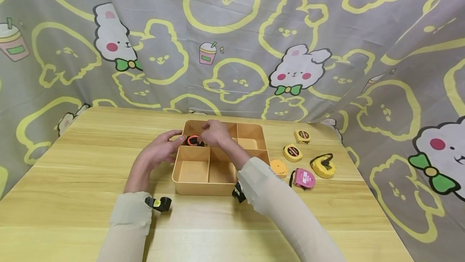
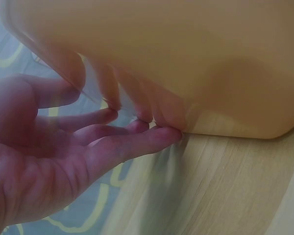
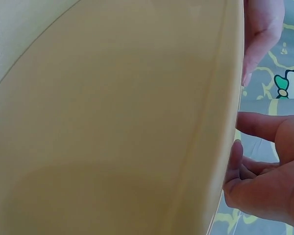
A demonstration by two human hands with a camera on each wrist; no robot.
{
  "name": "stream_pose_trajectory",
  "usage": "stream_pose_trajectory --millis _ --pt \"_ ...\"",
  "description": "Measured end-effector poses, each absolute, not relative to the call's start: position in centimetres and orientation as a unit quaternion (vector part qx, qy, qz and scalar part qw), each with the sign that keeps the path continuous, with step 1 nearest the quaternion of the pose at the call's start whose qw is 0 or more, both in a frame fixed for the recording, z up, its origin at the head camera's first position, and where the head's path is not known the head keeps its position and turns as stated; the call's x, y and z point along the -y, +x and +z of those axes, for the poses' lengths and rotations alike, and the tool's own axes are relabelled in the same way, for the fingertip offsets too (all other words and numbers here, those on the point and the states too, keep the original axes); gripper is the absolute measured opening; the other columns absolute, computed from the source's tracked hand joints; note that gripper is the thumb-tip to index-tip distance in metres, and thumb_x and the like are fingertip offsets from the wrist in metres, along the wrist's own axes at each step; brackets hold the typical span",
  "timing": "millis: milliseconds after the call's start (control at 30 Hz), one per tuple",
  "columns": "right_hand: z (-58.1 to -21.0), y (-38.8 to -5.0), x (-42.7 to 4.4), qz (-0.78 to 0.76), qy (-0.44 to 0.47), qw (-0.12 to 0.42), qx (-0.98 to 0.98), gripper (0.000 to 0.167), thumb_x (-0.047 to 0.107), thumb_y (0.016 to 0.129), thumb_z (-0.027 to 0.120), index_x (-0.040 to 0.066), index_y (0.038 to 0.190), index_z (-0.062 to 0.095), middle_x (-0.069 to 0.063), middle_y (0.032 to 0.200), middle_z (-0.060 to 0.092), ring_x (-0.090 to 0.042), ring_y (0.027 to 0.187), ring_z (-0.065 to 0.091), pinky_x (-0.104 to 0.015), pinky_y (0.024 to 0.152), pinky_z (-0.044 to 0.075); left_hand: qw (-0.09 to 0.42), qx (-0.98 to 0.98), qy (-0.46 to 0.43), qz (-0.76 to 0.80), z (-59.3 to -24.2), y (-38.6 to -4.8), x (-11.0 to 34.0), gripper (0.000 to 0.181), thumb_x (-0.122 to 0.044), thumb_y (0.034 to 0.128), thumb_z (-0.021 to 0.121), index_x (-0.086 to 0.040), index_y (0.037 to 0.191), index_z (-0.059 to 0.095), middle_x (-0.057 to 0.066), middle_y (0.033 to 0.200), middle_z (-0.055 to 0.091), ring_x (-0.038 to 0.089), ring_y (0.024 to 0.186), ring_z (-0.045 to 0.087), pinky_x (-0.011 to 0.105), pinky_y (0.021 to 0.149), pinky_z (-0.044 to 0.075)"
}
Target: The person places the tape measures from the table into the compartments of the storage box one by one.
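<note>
A tan plastic organizer box [image 1: 205,189] with divided compartments stands on the table. In its back left compartment is a black and orange tape measure [image 1: 195,141]. My right hand [image 1: 215,133] reaches over the box from the right, its bent fingers gripping the right side of that tape measure. In the right wrist view the box wall hides the fingertips of the right hand [image 3: 279,171]. At the box's left side is my left hand [image 1: 161,149], its fingers loosely spread; in the left wrist view the left hand's fingertips [image 2: 169,135] touch the outer wall.
Right of the box lie a pink tape measure [image 1: 304,178], an orange-yellow one [image 1: 278,168], a yellow one with a black strap [image 1: 323,166] and two smaller yellow ones, the nearer beside the box [image 1: 292,152]. A patterned curtain [image 1: 232,52] hangs behind the wooden table [image 1: 72,197].
</note>
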State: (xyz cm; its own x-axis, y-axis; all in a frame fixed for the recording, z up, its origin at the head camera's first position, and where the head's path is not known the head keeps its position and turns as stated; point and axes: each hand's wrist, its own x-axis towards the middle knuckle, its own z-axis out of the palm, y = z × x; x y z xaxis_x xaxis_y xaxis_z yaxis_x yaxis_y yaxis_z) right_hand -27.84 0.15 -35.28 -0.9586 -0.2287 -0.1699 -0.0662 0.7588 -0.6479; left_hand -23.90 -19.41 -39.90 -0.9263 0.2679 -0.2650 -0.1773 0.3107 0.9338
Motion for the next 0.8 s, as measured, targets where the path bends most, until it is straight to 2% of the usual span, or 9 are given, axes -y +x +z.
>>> stream_pose_trajectory --millis 367,567,667,800 --pt "-35.2 -27.6 -0.3 -0.342 -0.08 0.122 -0.928 0.051 0.018 0.089 0.076 0.008 0.136 0.062 -0.01 0.127 0.069 -0.029 0.12 0.061 -0.039 0.098 0.053 0.19 -0.784 0.033 0.59 -39.9 -23.8 19.5 0.064 -0.032 0.1107 0.041 -0.004 0.162 0.015 0.029 0.155 0.041 0.047 0.143 0.041 0.049 0.093 0.057" --pt "-35.5 -27.2 -0.2 -0.34 -0.088 0.09 -0.932 0.05 0.014 0.087 0.076 0.006 0.135 0.063 -0.006 0.108 0.075 -0.021 0.1 0.068 -0.031 0.086 0.055 0.19 -0.783 0.035 0.591 -39.9 -23.8 19.5 0.064 -0.033 0.1105 0.041 -0.004 0.162 0.015 0.03 0.155 0.041 0.047 0.142 0.042 0.048 0.092 0.057" --pt "-35.4 -26.8 -0.2 -0.345 -0.095 0.076 -0.931 0.051 0.012 0.086 0.075 0.005 0.135 0.062 -0.006 0.105 0.075 -0.019 0.093 0.068 -0.029 0.082 0.054 0.192 -0.782 0.034 0.592 -39.9 -23.8 19.5 0.065 -0.032 0.1106 0.041 -0.004 0.162 0.015 0.03 0.155 0.041 0.047 0.143 0.042 0.047 0.092 0.057" --pt "-35.2 -26.3 -0.6 -0.369 -0.099 0.076 -0.921 0.051 0.012 0.088 0.074 0.004 0.136 0.06 -0.008 0.111 0.073 -0.023 0.1 0.068 -0.033 0.087 0.055 0.19 -0.781 0.033 0.594 -39.8 -23.8 19.4 0.064 -0.032 0.1107 0.041 -0.004 0.162 0.015 0.029 0.155 0.041 0.046 0.142 0.042 0.046 0.091 0.057"
